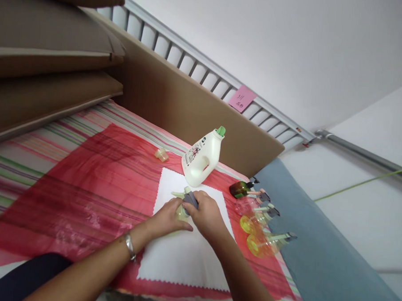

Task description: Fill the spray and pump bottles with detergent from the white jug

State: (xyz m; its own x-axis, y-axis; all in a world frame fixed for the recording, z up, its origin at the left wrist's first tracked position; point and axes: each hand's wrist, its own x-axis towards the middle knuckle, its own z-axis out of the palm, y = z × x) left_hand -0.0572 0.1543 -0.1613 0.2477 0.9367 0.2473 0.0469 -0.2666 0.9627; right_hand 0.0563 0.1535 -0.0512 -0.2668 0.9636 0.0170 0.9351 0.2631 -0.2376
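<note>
A small spray bottle (182, 213) with a pale yellow-green body and a grey and light green head stands over a white cloth (185, 265) with zigzag edges. My left hand (166, 219) is wrapped round its body, the thumb reaching across the front. Closed over the grey part of the head is my right hand (207, 216); its fingers partly hide the bottle. Just beyond, a white jug (209, 147) with a green spout and a printed label is set at the cloth's far edge. A pale translucent cap (161, 154) lies to its left.
On the right are several bottles: a brown one (238, 189), a pink one (245, 207) and two yellow ones, the nearest (257, 245) with a sprayer head. Red sheeting (96, 181) covers the striped cloth (17, 160). Boxes (52, 37) rise at left, a brown board (157, 91) behind.
</note>
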